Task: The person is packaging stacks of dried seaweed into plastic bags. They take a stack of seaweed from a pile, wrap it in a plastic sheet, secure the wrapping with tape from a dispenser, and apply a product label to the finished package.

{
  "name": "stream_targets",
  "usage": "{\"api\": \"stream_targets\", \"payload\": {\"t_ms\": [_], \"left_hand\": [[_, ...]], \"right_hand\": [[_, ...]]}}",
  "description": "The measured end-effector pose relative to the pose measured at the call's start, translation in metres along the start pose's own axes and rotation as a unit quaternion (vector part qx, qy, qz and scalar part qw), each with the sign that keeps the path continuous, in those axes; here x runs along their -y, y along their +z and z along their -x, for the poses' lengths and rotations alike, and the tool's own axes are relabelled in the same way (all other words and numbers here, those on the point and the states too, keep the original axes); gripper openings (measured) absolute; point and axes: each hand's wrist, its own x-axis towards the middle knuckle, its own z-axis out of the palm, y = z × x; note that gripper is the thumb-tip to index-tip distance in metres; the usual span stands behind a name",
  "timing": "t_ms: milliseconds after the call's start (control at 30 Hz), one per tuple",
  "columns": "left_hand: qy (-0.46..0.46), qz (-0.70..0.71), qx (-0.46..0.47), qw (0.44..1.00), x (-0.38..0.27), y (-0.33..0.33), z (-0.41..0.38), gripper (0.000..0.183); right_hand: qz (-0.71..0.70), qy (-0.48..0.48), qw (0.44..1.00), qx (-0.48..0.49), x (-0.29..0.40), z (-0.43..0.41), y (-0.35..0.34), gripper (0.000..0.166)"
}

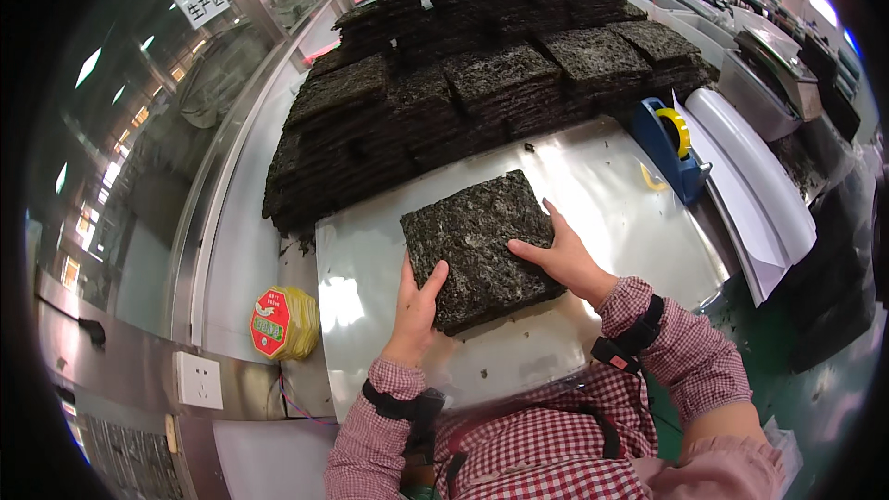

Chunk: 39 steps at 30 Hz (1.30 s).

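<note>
A squared stack of dark dried seaweed sheets (479, 253) is held between my two hands, low over a shiny clear plastic sheet (389, 375). My left hand (417, 302) grips its left side, thumb on the top sheet. On the opposite side my right hand (566, 250) has its thumb on top and a finger along the edge. The fingers underneath are hidden, and I cannot tell whether the stack touches the plastic. Behind it rises a large pile of seaweed stacks (500, 76), layered in steps.
A blue tape dispenser (667, 146) with yellow tape stands at the right, beside a roll of white sheets (750, 187). Left of the plastic sits a yellow roll with a red label (278, 323). A wall socket (198, 380) and a glass partition (153, 173) border the left.
</note>
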Motion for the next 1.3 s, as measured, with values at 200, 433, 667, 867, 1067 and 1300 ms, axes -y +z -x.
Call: {"api": "stream_targets", "payload": {"t_ms": [200,433,667,867,1067,1300], "left_hand": [[0.298,-0.630,0.026,0.716,-0.033,0.026,-0.008,0.068],[0.304,-0.654,0.132,0.680,-0.018,0.057,-0.006,0.064],[0.305,-0.641,0.136,0.691,-0.017,0.061,-0.012,0.066],[0.295,-0.644,0.129,0.694,-0.017,0.058,-0.009,0.065],[0.284,-0.638,0.131,0.703,-0.017,0.057,-0.008,0.065],[0.289,-0.645,0.131,0.695,-0.017,0.060,-0.006,0.067]], "right_hand": [[0.109,-0.112,0.987,-0.033,0.001,0.003,-0.001,0.107],[0.222,-0.011,0.970,0.098,-0.003,-0.029,-0.029,0.095],[0.404,-0.140,0.904,0.005,-0.003,-0.177,-0.116,0.038],[0.467,-0.236,0.852,-0.012,-0.023,-0.194,-0.084,0.026],[0.107,-0.059,0.992,-0.037,-0.019,-0.113,-0.082,0.028],[0.004,-0.090,0.992,0.092,-0.006,-0.034,-0.065,0.031]]}}
